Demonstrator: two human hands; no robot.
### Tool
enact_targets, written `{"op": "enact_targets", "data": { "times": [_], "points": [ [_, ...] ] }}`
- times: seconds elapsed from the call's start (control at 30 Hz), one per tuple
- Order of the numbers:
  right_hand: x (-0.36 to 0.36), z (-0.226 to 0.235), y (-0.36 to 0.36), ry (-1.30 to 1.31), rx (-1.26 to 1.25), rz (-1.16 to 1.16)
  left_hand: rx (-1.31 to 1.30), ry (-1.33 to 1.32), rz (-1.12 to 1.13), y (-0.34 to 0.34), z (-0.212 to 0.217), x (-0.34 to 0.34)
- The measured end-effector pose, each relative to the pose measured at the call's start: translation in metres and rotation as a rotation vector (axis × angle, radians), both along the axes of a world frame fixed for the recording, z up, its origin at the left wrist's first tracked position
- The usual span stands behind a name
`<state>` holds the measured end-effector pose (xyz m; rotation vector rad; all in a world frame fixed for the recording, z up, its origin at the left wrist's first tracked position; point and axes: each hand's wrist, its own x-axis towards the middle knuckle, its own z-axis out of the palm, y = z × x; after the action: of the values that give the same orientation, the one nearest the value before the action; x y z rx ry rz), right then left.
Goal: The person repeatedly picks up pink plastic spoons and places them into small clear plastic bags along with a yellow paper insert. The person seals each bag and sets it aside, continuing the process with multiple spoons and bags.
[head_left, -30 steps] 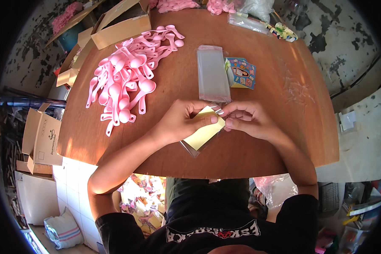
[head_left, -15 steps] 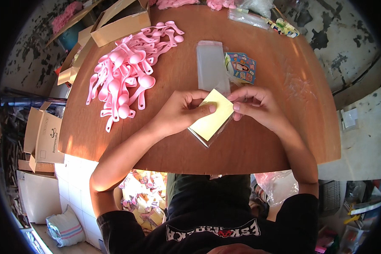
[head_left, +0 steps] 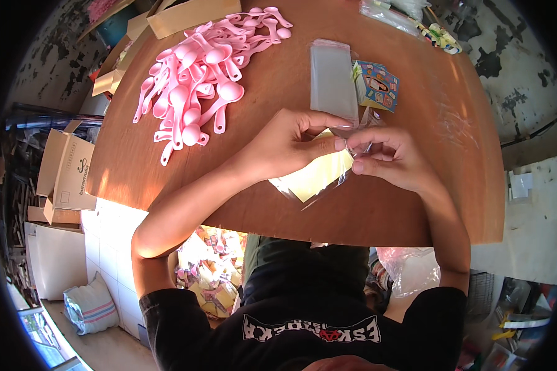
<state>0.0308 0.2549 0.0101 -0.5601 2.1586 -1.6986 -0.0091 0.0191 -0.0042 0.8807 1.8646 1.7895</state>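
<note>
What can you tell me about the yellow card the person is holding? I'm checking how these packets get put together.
The yellow card is a flat, pale yellow rectangle, seemingly paper or thin cardboard, with no print visible on the side that shows. It lies tilted, one corner pointing toward the person, low over the near part of the brown table. It sits in a clear plastic sleeve whose edges glint around it. The left hand covers its upper left part, and the right hand pinches the sleeve at its upper right end.

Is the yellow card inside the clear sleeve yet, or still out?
Mostly in: clear film covers the yellow card, while the left hand and right hand pinch the clear sleeve at its top edge.
</note>
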Motion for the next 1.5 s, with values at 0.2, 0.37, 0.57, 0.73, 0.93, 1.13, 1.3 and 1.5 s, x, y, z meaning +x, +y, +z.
{"op": "enact_targets", "data": {
  "times": [0.2,0.37,0.57,0.73,0.93,1.13,1.3,1.5],
  "points": [
    [0.002,-0.003,-0.003,-0.059,0.045,0.042,0.007,0.028,-0.039,0.001,-0.010,-0.002],
    [0.000,-0.013,0.005,-0.033,0.083,0.087,-0.031,0.108,-0.053,0.003,-0.011,-0.001],
    [-0.003,0.000,0.012,0.021,0.074,0.047,-0.014,0.065,-0.063,0.001,-0.014,-0.005],
    [-0.019,0.013,0.038,0.142,0.050,-0.057,0.076,0.018,0.019,-0.002,-0.009,-0.004],
    [-0.061,-0.008,0.032,0.237,-0.074,-0.455,0.178,-0.076,-0.123,0.000,-0.008,-0.003],
    [-0.129,-0.029,-0.058,1.173,0.735,-0.054,0.236,-0.114,-0.180,-0.005,-0.016,0.003],
    [-0.183,-0.047,-0.101,1.237,0.994,-0.193,0.244,-0.128,-0.195,-0.003,-0.012,-0.002],
    [-0.202,-0.045,-0.103,1.070,0.812,-0.273,0.257,-0.128,-0.152,-0.007,-0.009,-0.001]
  ]
}}
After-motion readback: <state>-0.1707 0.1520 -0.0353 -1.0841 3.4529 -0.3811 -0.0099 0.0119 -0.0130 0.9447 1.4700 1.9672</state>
